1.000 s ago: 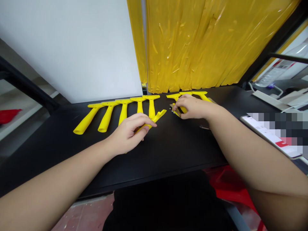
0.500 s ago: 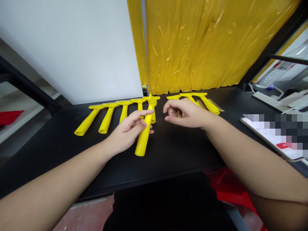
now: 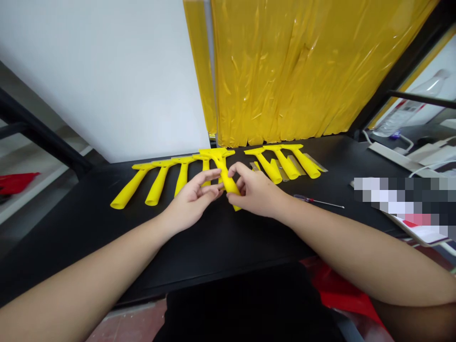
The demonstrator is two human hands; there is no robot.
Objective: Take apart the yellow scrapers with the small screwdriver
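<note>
Far left of the left hand, a red item [image 3: 17, 184] on a shelf, cut off by the picture's edge; shape hard to make out. Beyond the left hand, a white panel [image 3: 107, 76], top out of view. Nearer, left of and just past that hand, a row of yellow handles [image 3: 157, 185] lies on the black bench [image 3: 199, 251], broad heads away from the person. The row's right end is partly covered by the left fingers and the piece in hand; exact count there unclear.

Left hand [image 3: 192, 202] half open, fingers loosely bent, tips at the left side of a yellow handle [image 3: 229, 181] between the two hands. Whether they grip or merely touch, cannot tell. Right hand [image 3: 258, 192] closed round that handle's lower part, thumb in front; remaining fingers mostly hidden. Head of the held piece overlaps the row behind.

Just beyond the right hand, three more yellow handles [image 3: 287, 164], with thin metal strips [image 3: 317, 161] among them; joined or loose, cannot tell. Yellow plastic sheeting [image 3: 270, 71] hangs behind. Right of the right hand, beyond the forearm, a screwdriver [image 3: 318, 202]. Farther right, a device [image 3: 423, 223], screen pixelated, edge cut off; past it, a clear bottle [image 3: 409, 107] partly behind a dark bar.
</note>
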